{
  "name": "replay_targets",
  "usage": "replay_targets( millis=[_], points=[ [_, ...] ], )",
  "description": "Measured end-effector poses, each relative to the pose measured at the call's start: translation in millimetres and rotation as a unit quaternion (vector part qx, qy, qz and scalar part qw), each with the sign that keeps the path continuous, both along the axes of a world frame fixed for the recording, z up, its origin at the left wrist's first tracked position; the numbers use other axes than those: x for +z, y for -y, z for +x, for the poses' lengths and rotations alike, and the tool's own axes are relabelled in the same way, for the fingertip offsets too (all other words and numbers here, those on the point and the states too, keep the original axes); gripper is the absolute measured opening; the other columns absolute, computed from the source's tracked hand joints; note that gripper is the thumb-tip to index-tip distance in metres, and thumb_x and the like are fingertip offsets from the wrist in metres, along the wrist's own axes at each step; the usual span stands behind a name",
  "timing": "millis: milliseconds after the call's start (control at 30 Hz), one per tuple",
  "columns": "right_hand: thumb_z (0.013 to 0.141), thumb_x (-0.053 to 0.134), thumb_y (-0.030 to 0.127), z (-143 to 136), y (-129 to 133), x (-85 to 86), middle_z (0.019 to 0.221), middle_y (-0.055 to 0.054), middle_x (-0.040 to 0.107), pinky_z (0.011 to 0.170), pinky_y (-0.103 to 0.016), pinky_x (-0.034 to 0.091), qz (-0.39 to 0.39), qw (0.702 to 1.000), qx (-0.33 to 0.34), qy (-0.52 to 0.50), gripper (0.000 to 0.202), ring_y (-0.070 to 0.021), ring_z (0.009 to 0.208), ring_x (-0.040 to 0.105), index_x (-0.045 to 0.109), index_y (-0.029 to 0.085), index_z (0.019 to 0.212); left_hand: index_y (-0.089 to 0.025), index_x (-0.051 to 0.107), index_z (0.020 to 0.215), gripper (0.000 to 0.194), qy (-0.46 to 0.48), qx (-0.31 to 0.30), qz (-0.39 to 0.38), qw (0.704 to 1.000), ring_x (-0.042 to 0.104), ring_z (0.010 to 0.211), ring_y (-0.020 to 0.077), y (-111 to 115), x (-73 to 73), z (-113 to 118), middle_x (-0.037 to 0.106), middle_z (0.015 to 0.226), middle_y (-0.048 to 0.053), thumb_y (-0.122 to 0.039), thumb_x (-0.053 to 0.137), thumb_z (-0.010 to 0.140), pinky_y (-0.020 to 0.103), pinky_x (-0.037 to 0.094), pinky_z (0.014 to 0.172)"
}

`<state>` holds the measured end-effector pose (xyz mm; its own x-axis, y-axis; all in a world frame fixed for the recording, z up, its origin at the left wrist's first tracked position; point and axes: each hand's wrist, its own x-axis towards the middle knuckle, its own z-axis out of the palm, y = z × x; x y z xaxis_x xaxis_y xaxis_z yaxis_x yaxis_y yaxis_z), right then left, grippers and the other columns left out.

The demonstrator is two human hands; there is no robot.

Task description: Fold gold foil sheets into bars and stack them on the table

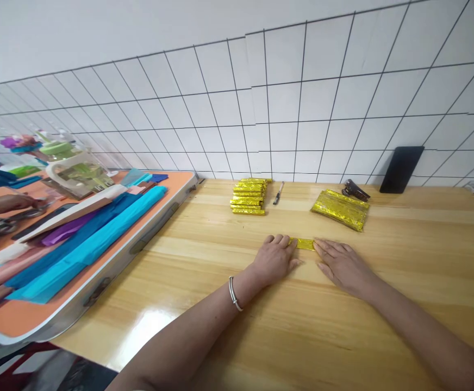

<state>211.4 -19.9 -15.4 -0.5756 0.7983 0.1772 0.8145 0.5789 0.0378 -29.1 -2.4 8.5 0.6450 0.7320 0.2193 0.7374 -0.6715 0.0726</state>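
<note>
A short strip of shiny gold foil (304, 244) lies flat on the wooden table, between my two hands. My left hand (275, 259) has its fingers bent over the strip's left end and holds it down, hiding that end. At the other end, the fingers of my right hand (343, 267) press together on the foil, with the thumb a little apart. Behind my left hand lies a stack of narrow gold foil strips (248, 196). A flat gold foil packet (341, 209) in clear wrap sits beyond my right hand.
A pen (278, 193) lies beside the stack. A dark stapler-like tool (355, 190) sits behind the packet, and a black phone-like slab (401, 169) leans on the tiled wall. Left, an orange-topped table (178, 184) bears coloured paper, a jug (78, 171) and another person's hand with scissors (20, 217).
</note>
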Motion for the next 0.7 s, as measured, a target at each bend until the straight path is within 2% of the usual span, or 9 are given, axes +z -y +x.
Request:
replay_targets(
  millis=[167,300,400,500,567,700],
  points=[
    [0.091,0.033,0.04,-1,0,5.1,0.136,-0.01,0.046,0.095,-0.041,0.036,-0.007,1.0,-0.009,-0.008,0.049,-0.0231,0.123,0.041,0.045,0.017,0.132,-0.014,0.041,0.13,0.054,0.033,-0.028,-0.019,0.999,0.039,0.122,0.023,-3,-9.9,-3,0.045,0.131,0.013,-0.049,0.037,0.089,0.037,0.029,0.102],
    [0.092,0.031,0.04,-18,-1,14.0,0.129,-0.011,0.053,0.095,-0.042,0.036,0.015,0.999,-0.033,-0.015,0.046,-0.0244,0.119,0.045,0.05,0.017,0.127,-0.013,0.038,0.132,0.059,0.047,-0.029,-0.022,0.998,0.035,0.127,0.0237,-1,-15.3,-5,0.042,0.136,0.014,-0.052,0.036,0.088,0.038,0.028,0.103],
    [0.092,0.028,0.042,-41,-4,12.3,0.136,-0.013,0.045,0.101,-0.042,0.031,0.023,0.999,-0.036,-0.024,0.052,-0.0248,0.127,0.036,0.044,0.012,0.132,-0.013,0.037,0.133,0.059,0.05,-0.026,-0.02,0.998,0.035,0.128,0.0232,1,-16.2,-4,0.043,0.135,0.014,-0.051,0.036,0.088,0.038,0.029,0.103],
    [0.091,0.026,0.049,-57,-9,2.4,0.141,-0.017,0.036,0.105,-0.041,0.028,-0.017,0.999,-0.018,-0.023,0.064,-0.0245,0.131,0.031,0.036,0.006,0.137,-0.013,0.035,0.135,0.058,0.054,-0.025,-0.018,0.998,0.035,0.128,0.0224,1,-15.8,-6,0.042,0.136,0.014,-0.048,0.037,0.088,0.038,0.028,0.104],
    [0.091,0.025,0.051,-57,-11,-4.1,0.144,-0.016,0.031,0.107,-0.041,0.026,-0.037,0.999,-0.009,-0.023,0.066,-0.0241,0.133,0.027,0.031,0.005,0.139,-0.015,0.033,0.137,0.058,0.053,-0.034,-0.02,0.998,0.034,0.129,0.022,0,-15.1,-10,0.04,0.138,0.013,-0.046,0.038,0.088,0.038,0.027,0.105],
    [0.092,0.024,0.047,-37,-10,-9.2,0.146,-0.01,0.028,0.109,-0.041,0.024,-0.053,0.998,0.014,-0.033,0.06,-0.021,0.134,0.024,0.023,0.014,0.143,-0.021,0.034,0.136,0.052,0.052,-0.056,-0.031,0.997,0.032,0.131,0.0196,-2,-13.6,-20,0.039,0.14,0.009,-0.044,0.036,0.089,0.039,0.025,0.105]
  ],
)
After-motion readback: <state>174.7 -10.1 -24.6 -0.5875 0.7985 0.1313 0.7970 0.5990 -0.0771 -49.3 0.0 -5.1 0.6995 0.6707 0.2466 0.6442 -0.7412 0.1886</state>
